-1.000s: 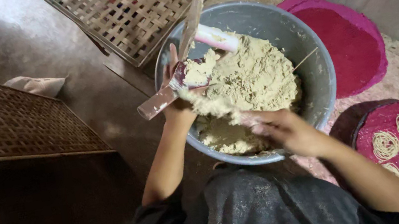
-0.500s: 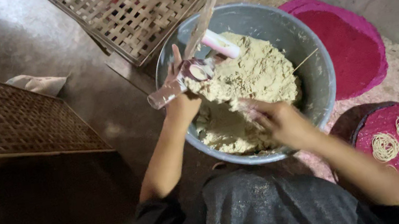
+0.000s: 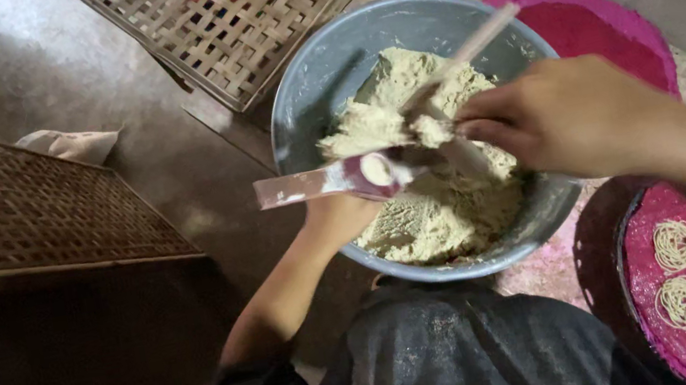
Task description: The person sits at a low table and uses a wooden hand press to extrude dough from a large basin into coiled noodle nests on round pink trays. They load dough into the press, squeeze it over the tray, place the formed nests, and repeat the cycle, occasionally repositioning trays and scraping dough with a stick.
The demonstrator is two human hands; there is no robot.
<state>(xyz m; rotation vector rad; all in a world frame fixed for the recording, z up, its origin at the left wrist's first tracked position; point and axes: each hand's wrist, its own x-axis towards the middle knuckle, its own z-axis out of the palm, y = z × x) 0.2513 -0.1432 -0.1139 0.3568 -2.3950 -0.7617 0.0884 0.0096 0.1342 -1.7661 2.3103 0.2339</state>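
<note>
**Dough pressed into a hand tool over the bowl**

A pale, dough-smeared press tool (image 3: 332, 180) lies level over the near-left rim of the grey metal bowl (image 3: 316, 86). The left hand (image 3: 338, 216) holds it from beneath; its fingers are hidden behind the tool, so whether they are wrapped tight cannot be told. The right hand (image 3: 563, 118) reaches in from the right, fingers bunched together and pinched on a lump of dough (image 3: 430, 127) at the tool's inner end. A thin stick (image 3: 475, 40) slants up just beyond those fingertips. Below them the bowl holds a mound of beige dough (image 3: 420, 207). Past the right wrist lies a pink round mat (image 3: 611, 18); nearer the body, another mat carries coiled noodle rounds (image 3: 677, 243). Left of the left hand are woven bamboo trays (image 3: 239, 15).
</note>
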